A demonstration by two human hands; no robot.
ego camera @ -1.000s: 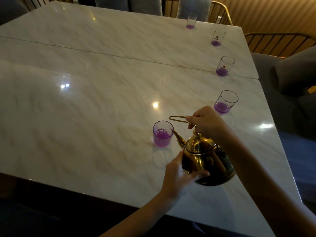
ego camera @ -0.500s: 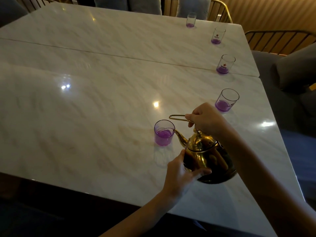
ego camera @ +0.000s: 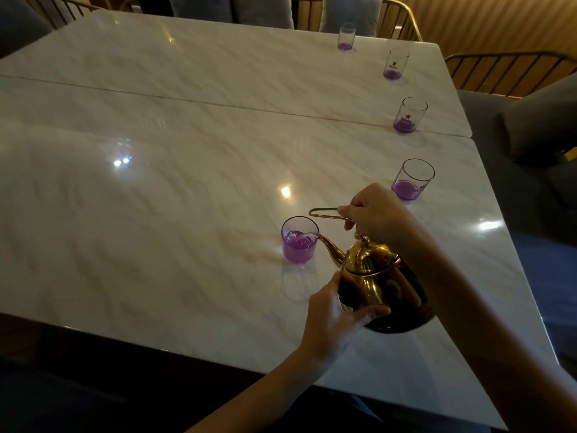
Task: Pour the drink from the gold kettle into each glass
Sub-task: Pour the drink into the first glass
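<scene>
The gold kettle (ego camera: pixel 377 279) is tilted left above the marble table (ego camera: pixel 156 214), its spout over the rim of the nearest glass (ego camera: pixel 299 240). Purple drink streams into that glass, which is about half full. My right hand (ego camera: pixel 374 215) grips the kettle's thin wire handle from above. My left hand (ego camera: pixel 335 317) cups the kettle's lower body. Several other glasses stand in a line along the table's right side, among them a second glass (ego camera: pixel 412 179), a third glass (ego camera: pixel 409 115) and a fourth glass (ego camera: pixel 395 64), each with a little purple drink at the bottom.
A seam (ego camera: pixel 218 103) crosses the table where two tops meet. Gold-framed chairs (ego camera: pixel 396 17) with grey cushions stand behind the far edge, and a grey sofa (ego camera: pixel 530 135) runs along the right side. The near table edge (ego camera: pixel 156 342) drops to dark floor.
The kettle stays tilted at the nearest glass and the purple level in it has risen slightly. Both hands hold as before.
</scene>
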